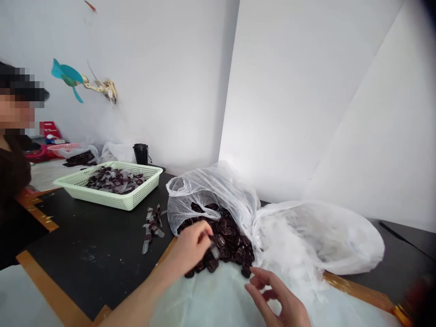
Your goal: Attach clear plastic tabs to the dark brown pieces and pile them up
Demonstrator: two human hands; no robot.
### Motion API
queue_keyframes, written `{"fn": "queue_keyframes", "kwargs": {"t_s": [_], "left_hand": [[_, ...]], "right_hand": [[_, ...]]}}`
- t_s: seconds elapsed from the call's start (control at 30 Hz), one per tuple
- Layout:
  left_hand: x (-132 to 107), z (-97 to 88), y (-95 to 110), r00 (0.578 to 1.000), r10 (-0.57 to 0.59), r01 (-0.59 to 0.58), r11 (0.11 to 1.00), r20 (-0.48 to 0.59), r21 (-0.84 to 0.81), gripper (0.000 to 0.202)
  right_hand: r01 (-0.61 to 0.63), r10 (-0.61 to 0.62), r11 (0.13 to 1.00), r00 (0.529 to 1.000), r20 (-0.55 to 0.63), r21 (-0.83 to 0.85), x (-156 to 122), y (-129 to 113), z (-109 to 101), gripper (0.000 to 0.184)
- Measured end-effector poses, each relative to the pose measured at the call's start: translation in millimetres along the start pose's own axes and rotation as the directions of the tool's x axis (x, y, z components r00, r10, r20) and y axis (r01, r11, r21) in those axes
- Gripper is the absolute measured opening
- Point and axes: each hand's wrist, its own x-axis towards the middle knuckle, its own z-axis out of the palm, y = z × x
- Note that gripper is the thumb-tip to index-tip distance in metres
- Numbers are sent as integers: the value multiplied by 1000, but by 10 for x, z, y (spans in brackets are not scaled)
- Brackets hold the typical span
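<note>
A white plastic bag (218, 190) lies open on the black table, spilling a heap of small dark brown pieces (228, 240). My left hand (192, 247) is at the near edge of that heap with its fingers pinched on a small clear-and-dark piece (214, 249). My right hand (275, 295) hovers just below the heap over a white sheet (211, 299), fingers loosely curled and apart, holding nothing I can see. A few finished strips (152, 225) lie on the table to the left of the bag.
A pale green basket (136, 200) with several dark pieces stands at the back left. Behind it are a black cup (141, 153), more bags and a pink basket (63, 147). Another person (13, 181) sits at the left edge. A second white bag (320, 236) lies right.
</note>
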Motion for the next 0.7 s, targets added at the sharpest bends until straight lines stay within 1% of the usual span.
{"fn": "queue_keyframes", "kwargs": {"t_s": [0.07,0.13,0.2,0.27,0.3,0.33,0.37,0.43,0.5,0.53,0.6,0.7], "left_hand": [[88,-253,-122,991,-25,45,988,-135,149,15],[156,-460,-260,967,-62,130,955,-249,267,16],[195,-587,-371,939,-75,198,916,-334,349,18],[206,-626,-417,930,-59,213,892,-363,400,16],[204,-616,-411,938,-45,194,889,-344,414,15],[196,-588,-389,953,-29,160,893,-300,421,14],[183,-547,-353,973,-14,112,901,-232,419,14],[142,-435,-265,999,21,-2,922,-45,387,11],[86,-305,-185,990,56,-98,936,132,337,9],[56,-240,-156,978,72,-132,939,195,317,10],[-1,-124,-120,960,99,-177,938,261,297,13],[-50,-11,-100,953,132,-214,930,271,298,11]], "right_hand": [[-23,23,1000,1000,-7,-13,17,-5,-24,22],[-52,52,998,999,-17,-23,27,3,-35,24],[-64,64,997,998,-2,-49,36,21,-52,24],[-44,47,995,999,28,-89,53,44,-96,23],[-29,34,994,999,37,-110,66,57,-130,23],[-18,24,991,999,39,-129,82,72,-171,22],[-16,21,989,999,31,-147,101,88,-218,22],[-40,39,983,999,-10,-180,143,121,-322,24],[-82,75,975,996,-45,-206,180,150,-431,24],[-108,100,971,994,-46,-215,193,158,-484,24],[-159,163,961,987,-1,-227,208,159,-579,19],[-210,250,946,957,145,-249,201,113,-692,10]]}}
